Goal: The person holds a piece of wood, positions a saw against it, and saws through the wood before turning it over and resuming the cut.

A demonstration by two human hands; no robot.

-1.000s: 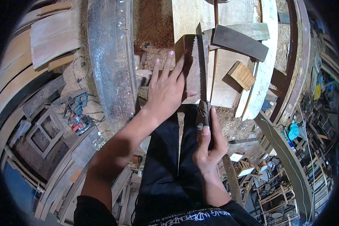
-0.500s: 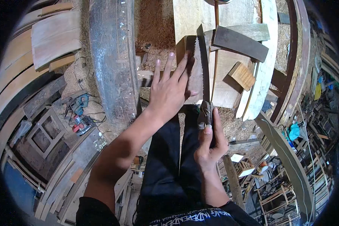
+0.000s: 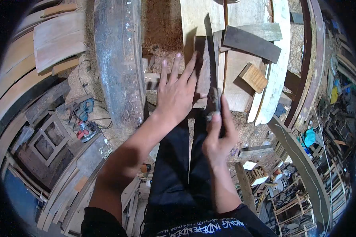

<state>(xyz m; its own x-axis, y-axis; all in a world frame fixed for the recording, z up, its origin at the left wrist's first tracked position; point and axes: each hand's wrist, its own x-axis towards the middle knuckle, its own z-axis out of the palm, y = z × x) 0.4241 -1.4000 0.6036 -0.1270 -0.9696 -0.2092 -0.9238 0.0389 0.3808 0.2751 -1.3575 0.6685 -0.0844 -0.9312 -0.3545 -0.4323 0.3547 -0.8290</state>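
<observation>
sawdust [image 3: 241, 125] and planks [image 3: 232, 98] lie all about. at twelve o'clock the left hand [image 3: 174, 95] spreads unclenched against a board [image 3: 203, 79]; at four, the right hand [image 3: 219, 138] grasps the saw [image 3: 212, 51], its blade at one.

Here's the handsaw [image 3: 212, 55], a long dark blade narrowing to a point aimed away from the person, toothed edge on the left. Its brownish, worn-looking handle sits firmly in the right hand [image 3: 219, 138]. And just under the blade, the wood piece [image 3: 204, 81]: lying lengthwise, paler toward the near end, dark in shadow at the far end, left hand [image 3: 174, 96] spread along its left side. Tooth depth, impossible to tell!
</observation>
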